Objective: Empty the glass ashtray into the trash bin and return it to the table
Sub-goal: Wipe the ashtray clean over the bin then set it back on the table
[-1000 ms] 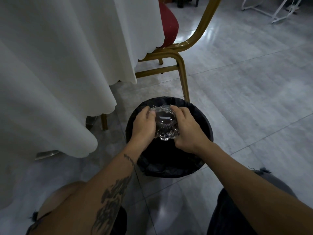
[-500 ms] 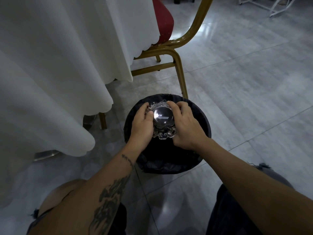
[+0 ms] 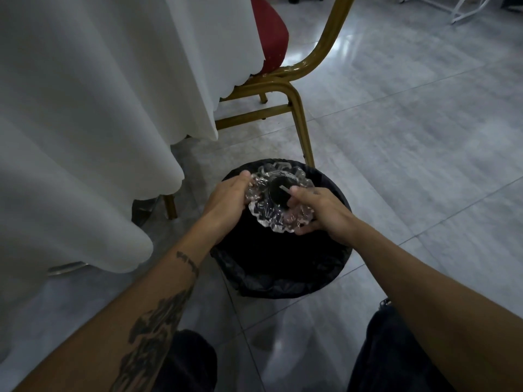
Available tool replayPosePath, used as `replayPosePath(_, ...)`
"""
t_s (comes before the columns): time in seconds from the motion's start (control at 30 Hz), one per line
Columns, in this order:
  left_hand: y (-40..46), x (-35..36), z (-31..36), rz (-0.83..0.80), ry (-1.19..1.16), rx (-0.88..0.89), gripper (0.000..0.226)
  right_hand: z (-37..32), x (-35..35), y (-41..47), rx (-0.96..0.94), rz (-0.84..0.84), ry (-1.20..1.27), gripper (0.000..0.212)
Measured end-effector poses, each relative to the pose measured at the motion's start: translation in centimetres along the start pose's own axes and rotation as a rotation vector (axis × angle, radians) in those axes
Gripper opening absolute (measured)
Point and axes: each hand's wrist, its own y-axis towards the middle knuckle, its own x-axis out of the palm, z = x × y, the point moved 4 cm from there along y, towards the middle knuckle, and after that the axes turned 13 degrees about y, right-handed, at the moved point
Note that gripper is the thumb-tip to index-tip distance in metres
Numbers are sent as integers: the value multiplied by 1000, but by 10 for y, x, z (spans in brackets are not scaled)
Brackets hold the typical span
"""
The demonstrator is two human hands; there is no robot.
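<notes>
Both hands, left hand [image 3: 226, 198] and right hand [image 3: 319, 212], grip the ashtray [image 3: 276, 219] rim over the bin [image 3: 283, 275], mid-frame. Thick cut glass, probably heavy, slick, chippable; scalloped edges look safest to hold.

Single view only, worn on the head. Looks forward and steeply down, wide-angle, with edges bowed. Close above both forearms, which enter from the bottom corners and meet near centre over the bin [image 3: 283, 281]. Knees at the bottom edge, almost under the lens. Takes in tablecloth [image 3: 85, 108] filling the left side, chair [image 3: 300, 114] frame at upper centre, tiled floor [image 3: 424, 123] stretching away to the right and top. No second view to overlap.
</notes>
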Motion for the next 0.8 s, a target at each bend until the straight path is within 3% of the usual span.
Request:
replayPosePath(0.1,-1,2,-4,1,64,48,31,0,1,1,24,25,135,36)
replayPosePath(0.27,-10,-5,-6,180,203,146,26,7,6,12,84,-9,212,10)
replayPosePath(0.43,-8,-3,-10,204,43,118,29,13,15,16,124,-1,335,27)
replayPosePath(0.53,-25,-5,10,224,-72,37,38,5,23,5,158,63,423,25)
replayPosePath(0.8,-86,-41,111,313,-241,-138,41,-103,40,-71,70,306,375,25)
